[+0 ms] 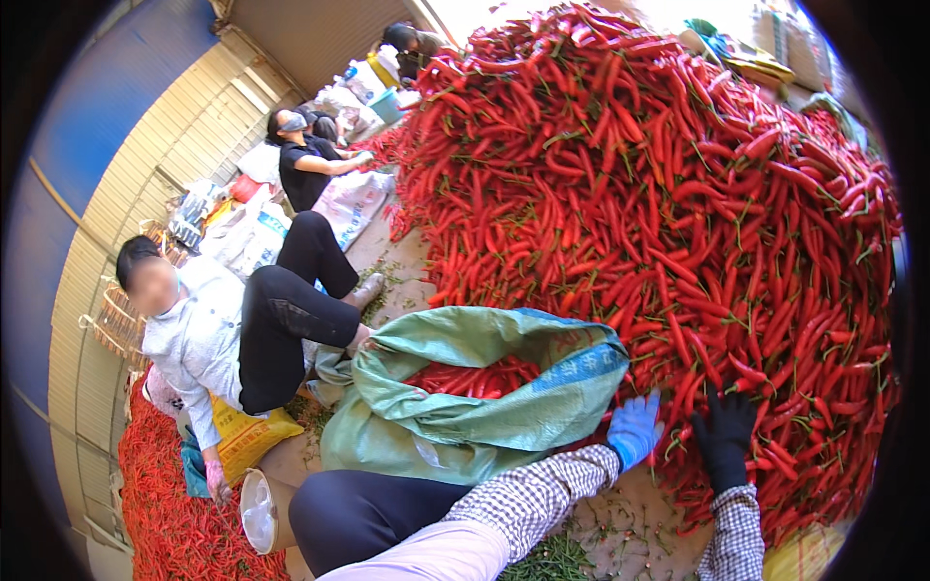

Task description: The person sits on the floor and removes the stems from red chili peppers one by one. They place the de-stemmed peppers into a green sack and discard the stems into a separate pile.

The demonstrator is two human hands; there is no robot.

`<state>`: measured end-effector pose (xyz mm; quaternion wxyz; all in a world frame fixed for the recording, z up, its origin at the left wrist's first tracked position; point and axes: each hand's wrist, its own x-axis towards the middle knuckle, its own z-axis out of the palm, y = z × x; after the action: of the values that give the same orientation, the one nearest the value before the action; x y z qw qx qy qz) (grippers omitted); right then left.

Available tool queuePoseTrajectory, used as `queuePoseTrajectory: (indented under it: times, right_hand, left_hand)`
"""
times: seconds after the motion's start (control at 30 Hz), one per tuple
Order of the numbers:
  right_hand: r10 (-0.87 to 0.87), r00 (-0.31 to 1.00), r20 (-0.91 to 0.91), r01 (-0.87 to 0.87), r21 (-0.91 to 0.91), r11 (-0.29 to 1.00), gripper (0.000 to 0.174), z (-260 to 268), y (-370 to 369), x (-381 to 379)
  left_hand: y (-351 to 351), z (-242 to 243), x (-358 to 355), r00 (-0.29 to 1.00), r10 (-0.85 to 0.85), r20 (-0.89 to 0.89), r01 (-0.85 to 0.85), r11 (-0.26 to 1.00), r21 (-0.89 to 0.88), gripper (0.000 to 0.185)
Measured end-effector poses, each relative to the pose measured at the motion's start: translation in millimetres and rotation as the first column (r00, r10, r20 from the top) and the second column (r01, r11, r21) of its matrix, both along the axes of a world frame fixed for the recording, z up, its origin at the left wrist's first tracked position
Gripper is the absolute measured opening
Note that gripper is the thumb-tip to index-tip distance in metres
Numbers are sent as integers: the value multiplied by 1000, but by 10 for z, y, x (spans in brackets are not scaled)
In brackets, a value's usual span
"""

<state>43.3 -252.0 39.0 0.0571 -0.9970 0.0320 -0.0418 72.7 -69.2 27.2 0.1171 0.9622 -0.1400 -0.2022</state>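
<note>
A large heap of red chili peppers [625, 196] with green stems rises in front of me. My left hand [633, 430], in a blue glove, is at the lower edge of the heap, right beside a green woven sack [414, 436]. Whether its fingers hold a pepper is hard to see. Farther right, my right hand [725, 439] in a black glove lies over the peppers with its fingers spread. The sack stands with its mouth rolled down, and red peppers [472, 379] show inside it.
Cut green stems [556, 559] litter the floor below my left arm. On the left a seated person [192, 327] reaches toward another spread of red peppers [174, 501], near a bucket [270, 508] and a yellow sack [251, 439]. Another person [312, 160] sits farther back beside a white sack [354, 207].
</note>
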Motion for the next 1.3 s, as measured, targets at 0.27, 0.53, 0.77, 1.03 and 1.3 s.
queuePoseTrajectory:
  times: [0.27,0.53,0.77,1.03,1.3]
  right_hand:
    - [196,980,-23,-192,130,973,56,354,-355,-41]
    - [-178,947,269,26,485,874,29,691,-28,-1209]
    - [-107,961,-257,235,545,805,30,-464,477,-2056]
    - [41,994,-103,34,639,768,27,-955,1393,-1484]
    - [-265,962,-71,233,720,653,22,-1096,1036,-1947]
  left_hand:
    - [137,649,147,776,-629,47,581,742,334,27]
    - [890,-538,-928,972,-234,13,233,956,-178,31]
    - [880,-699,-1644,870,-485,-84,491,869,70,63]
    - [1413,-260,-2651,656,-671,-346,720,693,21,69]
    - [1357,-496,-1832,982,-147,-115,114,962,-247,30]
